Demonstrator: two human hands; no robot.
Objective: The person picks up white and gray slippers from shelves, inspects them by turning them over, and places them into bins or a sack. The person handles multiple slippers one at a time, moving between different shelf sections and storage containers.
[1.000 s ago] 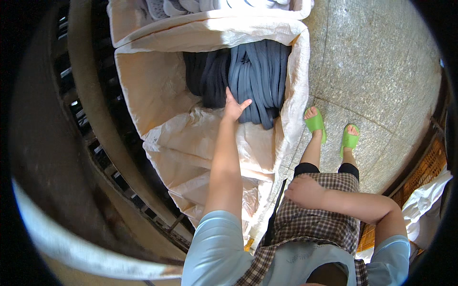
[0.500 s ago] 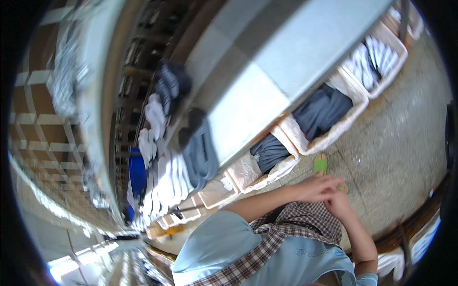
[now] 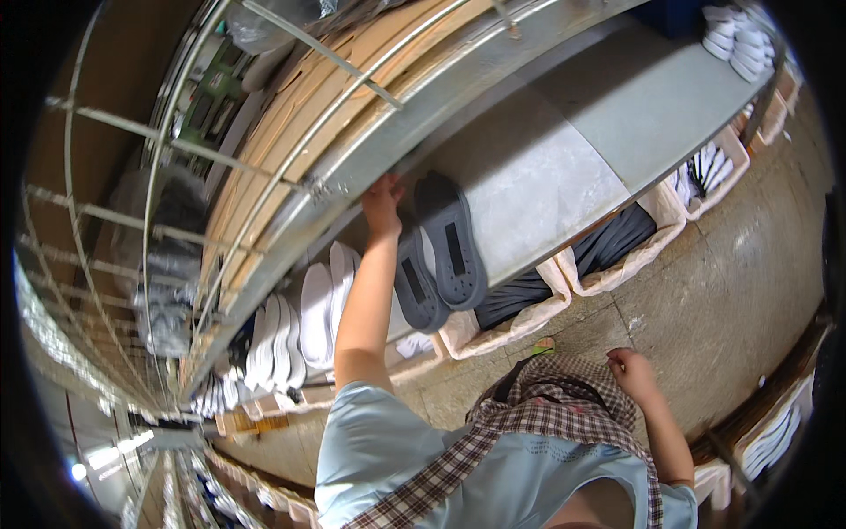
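Observation:
Two dark grey shoe soles lie side by side on a grey shelf surface. My left hand is raised to the far end of the left sole and grips its tip. My right hand hangs low beside my checked apron, fingers loosely curled, holding nothing.
White soles stand in a row left of my arm. White sacks of dark soles sit on the stone floor under the shelf. More white soles are stacked at the top right. A metal rack frame runs above the shelf.
The view swung up from the sack on the floor to the shelf. My left hand left the sack and now reaches up at the grey soles. My right hand dropped to the apron.

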